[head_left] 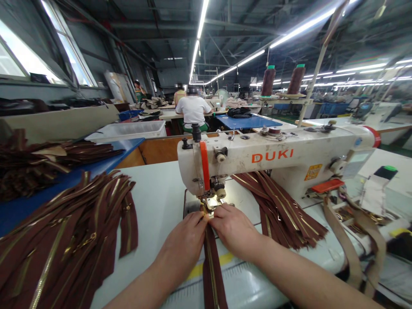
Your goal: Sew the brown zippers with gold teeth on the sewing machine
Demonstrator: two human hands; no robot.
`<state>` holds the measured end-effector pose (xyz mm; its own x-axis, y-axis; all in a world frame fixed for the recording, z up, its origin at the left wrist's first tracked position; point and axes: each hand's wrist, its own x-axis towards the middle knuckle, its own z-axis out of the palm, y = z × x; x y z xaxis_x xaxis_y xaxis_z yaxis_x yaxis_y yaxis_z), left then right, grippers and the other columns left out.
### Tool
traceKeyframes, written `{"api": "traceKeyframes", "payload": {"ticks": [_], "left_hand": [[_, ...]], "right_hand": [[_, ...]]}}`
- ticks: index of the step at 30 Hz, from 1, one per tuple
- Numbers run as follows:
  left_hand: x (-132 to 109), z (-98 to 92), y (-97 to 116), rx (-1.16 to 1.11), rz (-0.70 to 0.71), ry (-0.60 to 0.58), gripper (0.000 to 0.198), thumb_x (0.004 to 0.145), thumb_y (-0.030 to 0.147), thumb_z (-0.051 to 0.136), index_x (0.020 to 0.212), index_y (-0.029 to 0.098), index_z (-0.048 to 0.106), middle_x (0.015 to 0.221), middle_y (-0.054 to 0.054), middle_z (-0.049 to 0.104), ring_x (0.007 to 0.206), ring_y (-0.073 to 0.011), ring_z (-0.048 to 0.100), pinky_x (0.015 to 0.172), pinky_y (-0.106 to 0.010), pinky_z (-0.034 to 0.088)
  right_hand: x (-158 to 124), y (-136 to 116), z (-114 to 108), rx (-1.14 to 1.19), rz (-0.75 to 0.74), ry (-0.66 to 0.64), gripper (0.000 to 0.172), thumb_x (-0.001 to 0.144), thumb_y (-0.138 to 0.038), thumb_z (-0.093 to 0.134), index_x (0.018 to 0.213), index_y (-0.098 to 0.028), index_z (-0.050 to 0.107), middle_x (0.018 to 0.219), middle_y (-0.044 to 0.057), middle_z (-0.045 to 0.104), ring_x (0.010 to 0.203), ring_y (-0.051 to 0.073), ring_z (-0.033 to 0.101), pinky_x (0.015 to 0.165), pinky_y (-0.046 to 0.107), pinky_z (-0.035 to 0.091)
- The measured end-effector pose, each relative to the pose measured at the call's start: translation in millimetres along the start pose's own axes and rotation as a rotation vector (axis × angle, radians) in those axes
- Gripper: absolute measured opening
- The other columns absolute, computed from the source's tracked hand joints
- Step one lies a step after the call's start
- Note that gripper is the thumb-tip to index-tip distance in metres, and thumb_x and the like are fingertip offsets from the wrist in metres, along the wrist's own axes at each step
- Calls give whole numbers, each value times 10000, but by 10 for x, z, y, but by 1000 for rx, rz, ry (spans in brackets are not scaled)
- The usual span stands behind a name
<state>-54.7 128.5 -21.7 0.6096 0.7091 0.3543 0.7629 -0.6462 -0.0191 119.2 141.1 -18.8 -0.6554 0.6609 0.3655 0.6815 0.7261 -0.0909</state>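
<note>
Pressing down at the needle of a white DUKI sewing machine (273,161), the left hand (182,240) and right hand (233,227) lie palm down with their fingers gathered, meeting over the top of a brown zipper (210,270) with brass teeth. The fingertips cover the zipper's upper end right at the steel presser foot (210,204), so I cannot tell whether they pinch it or only press on it. The zipper runs from there straight down the white worktop (154,201), between the forearms and out of view at the bottom edge.

A heap of matching zippers (64,227) lies on the worktop to the left, well clear of the left hand, and another bundle (280,210) hangs behind the machine's arm, beside the right hand. Further left, more brown pieces (38,165) rest on a blue board (41,201). Beige straps (350,240) droop at the right of the machine. Two cones of brown thread (268,81) stand above it, and a co-worker in a white shirt (193,109) sits at a far bench
</note>
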Motion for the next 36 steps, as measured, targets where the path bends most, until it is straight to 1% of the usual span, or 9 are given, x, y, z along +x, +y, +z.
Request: {"api": "traceKeyframes", "payload": {"ticks": [6, 12, 15, 18, 22, 24, 26, 31, 36], "left_hand": [[-40, 37, -18, 46, 41, 95, 311, 872, 58, 359, 1071, 92, 596, 1068, -133, 637, 1016, -250, 586, 884, -415, 514], [-18, 58, -45, 44, 21, 102, 311, 871, 71, 364, 1052, 94, 616, 1057, -131, 650, 1004, -243, 602, 883, -416, 518], [-30, 9, -28, 29, 15, 106, 324, 882, 79, 352, 1076, 92, 611, 1072, -133, 652, 1013, -232, 602, 877, -407, 524], [-133, -119, 102, 46, 81, 135, 346, 897, 86, 324, 1099, 77, 604, 1080, -138, 656, 1031, -233, 592, 875, -408, 526], [-396, -278, 430, 76, 201, 198, 348, 906, 90, 315, 1072, 96, 621, 1070, -98, 669, 1010, -215, 593, 891, -370, 513], [-517, -292, 571, 93, 235, 230, 344, 913, 91, 312, 1043, 97, 630, 1052, -86, 678, 987, -204, 605, 873, -332, 514], [-596, -269, 655, 123, 242, 242, 330, 918, 93, 319, 1030, 94, 630, 1054, -84, 680, 999, -204, 607, 860, -313, 511], [-589, -217, 701, 120, 196, 224, 312, 926, 111, 325, 1070, 76, 599, 1061, -125, 671, 1021, -211, 599, 863, -333, 489], [-491, -210, 753, 128, 146, 188, 336, 906, 67, 306, 973, 83, 635, 1028, -135, 663, 968, -230, 595, 855, -388, 456]], "right_hand": [[10, 14, 6, -13, 29, 6, 163, 910, -179, 474, 925, -175, 636, 833, 43, 602, 817, 201, 487, 718, 306, 400], [25, 19, 0, 8, 44, 3, 174, 918, -178, 459, 901, -173, 632, 834, 47, 600, 822, 194, 481, 732, 296, 401], [18, 16, -29, 19, 77, 5, 182, 916, -175, 462, 860, -175, 635, 821, 48, 593, 826, 191, 482, 728, 286, 403], [-61, -39, -102, 62, 97, -11, 180, 899, -145, 472, 847, -170, 643, 808, 49, 586, 831, 187, 491, 735, 280, 405], [-310, -231, -185, 191, 129, -40, 173, 868, -96, 491, 818, -176, 636, 809, 37, 572, 818, 174, 491, 721, 273, 404], [-442, -339, -184, 248, 161, -8, 176, 877, -103, 480, 814, -184, 624, 818, 35, 563, 822, 176, 480, 715, 278, 402], [-534, -423, -159, 301, 206, 37, 179, 889, -112, 467, 819, -190, 612, 832, 34, 556, 830, 178, 469, 723, 287, 401], [-562, -492, -105, 376, 289, 102, 198, 891, -82, 453, 800, -186, 595, 833, 35, 553, 840, 185, 460, 743, 305, 402], [-512, -497, -110, 357, 305, 111, 203, 887, -82, 460, 763, -178, 589, 820, 40, 551, 829, 193, 459, 741, 323, 399]]}}
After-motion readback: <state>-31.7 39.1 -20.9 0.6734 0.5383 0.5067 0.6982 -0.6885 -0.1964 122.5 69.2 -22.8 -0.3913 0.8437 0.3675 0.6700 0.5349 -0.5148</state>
